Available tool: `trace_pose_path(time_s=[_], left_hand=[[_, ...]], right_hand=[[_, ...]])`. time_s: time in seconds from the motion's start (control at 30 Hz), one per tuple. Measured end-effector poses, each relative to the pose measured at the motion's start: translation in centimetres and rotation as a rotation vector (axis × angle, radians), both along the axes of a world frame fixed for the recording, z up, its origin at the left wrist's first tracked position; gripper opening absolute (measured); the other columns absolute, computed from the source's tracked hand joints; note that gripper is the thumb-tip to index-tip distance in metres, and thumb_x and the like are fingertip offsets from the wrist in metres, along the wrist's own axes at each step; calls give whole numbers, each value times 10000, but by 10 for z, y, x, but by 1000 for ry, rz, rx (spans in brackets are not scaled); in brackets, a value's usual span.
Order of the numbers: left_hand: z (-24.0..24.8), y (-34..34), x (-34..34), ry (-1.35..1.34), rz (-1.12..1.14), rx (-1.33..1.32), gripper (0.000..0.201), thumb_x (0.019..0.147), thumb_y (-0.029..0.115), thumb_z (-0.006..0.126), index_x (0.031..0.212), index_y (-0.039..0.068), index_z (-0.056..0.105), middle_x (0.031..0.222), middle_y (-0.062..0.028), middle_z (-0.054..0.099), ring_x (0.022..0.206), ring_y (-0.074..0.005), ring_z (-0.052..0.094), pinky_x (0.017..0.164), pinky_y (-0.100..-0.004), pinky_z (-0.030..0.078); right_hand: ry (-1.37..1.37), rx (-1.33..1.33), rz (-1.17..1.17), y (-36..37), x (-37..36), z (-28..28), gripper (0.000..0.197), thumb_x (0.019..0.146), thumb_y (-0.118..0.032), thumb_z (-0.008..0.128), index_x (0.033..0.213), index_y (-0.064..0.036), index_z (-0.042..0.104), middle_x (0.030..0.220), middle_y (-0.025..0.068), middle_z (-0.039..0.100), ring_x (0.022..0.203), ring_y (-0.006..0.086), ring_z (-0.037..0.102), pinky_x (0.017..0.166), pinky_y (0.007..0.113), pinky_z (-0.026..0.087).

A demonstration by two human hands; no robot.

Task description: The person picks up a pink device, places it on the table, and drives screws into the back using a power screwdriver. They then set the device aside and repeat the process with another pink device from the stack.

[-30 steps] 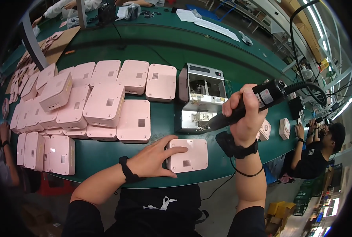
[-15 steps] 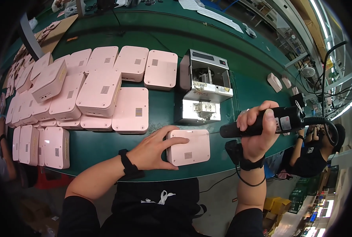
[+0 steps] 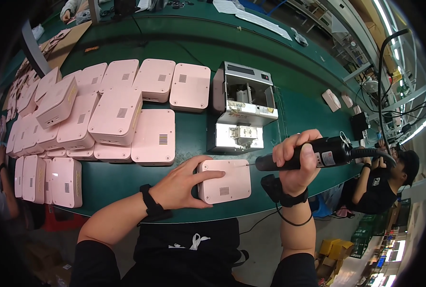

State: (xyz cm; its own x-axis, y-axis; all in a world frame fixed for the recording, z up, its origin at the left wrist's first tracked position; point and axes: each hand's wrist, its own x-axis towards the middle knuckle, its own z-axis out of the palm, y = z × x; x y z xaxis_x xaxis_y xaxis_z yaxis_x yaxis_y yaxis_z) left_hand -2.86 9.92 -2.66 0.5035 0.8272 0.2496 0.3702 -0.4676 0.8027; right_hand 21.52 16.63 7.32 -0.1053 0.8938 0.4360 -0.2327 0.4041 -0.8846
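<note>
Near the front edge of the green workbench lies a pale pink plastic box [image 3: 234, 181] with vent slots and corner screw holes. My left hand [image 3: 174, 186] is closed around its left end, fingers along the far side and thumb near me, one finger resting on top. My right hand [image 3: 296, 160] grips a black corded electric screwdriver [image 3: 330, 149], held sideways to the right of the box. Its thin bit points left over the box's far right part; whether the tip touches cannot be told.
A grey and silver screw feeder [image 3: 245, 93] stands behind the box. Several more pink boxes [image 3: 153, 136] are stacked at the left, some tilted. The screwdriver's cable [image 3: 379, 155] runs off to the right, where a co-worker [image 3: 378, 191] in dark clothes sits.
My right hand has brought the screwdriver left and slightly down, so its bit reaches over the box. My left hand keeps its hold. The whole view has shifted slightly.
</note>
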Motion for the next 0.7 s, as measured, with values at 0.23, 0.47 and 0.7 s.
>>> trace_pose_path(time_s=[0.23, 0.47, 0.7], left_hand=[[-1, -3, 0, 38, 14, 13, 758, 676, 300, 889, 1360, 259, 566, 1383, -148, 438, 1261, -362, 502, 1042, -446, 462], [-2, -2, 3, 16, -8, 12, 752, 677, 314, 886, 1359, 262, 572, 1391, -151, 435, 1279, -361, 488, 1057, -449, 449], [-3, -2, -4, -2, 15, 7, 748, 667, 297, 902, 1344, 239, 589, 1379, -148, 453, 1269, -360, 500, 1053, -437, 457]], right_hand=[[61, -4, -23, -1, -12, 25, 214, 956, -258, 535, 1014, -69, 453, 644, 60, 486, 500, 154, 463, 519, 328, 438], [22, 46, -122, 27, -32, 35, 200, 980, -271, 507, 1022, -82, 457, 660, 51, 486, 505, 157, 465, 534, 330, 434], [57, -45, -41, -3, -31, 35, 237, 988, -322, 483, 1027, -90, 459, 678, 43, 482, 505, 153, 458, 548, 330, 424]])
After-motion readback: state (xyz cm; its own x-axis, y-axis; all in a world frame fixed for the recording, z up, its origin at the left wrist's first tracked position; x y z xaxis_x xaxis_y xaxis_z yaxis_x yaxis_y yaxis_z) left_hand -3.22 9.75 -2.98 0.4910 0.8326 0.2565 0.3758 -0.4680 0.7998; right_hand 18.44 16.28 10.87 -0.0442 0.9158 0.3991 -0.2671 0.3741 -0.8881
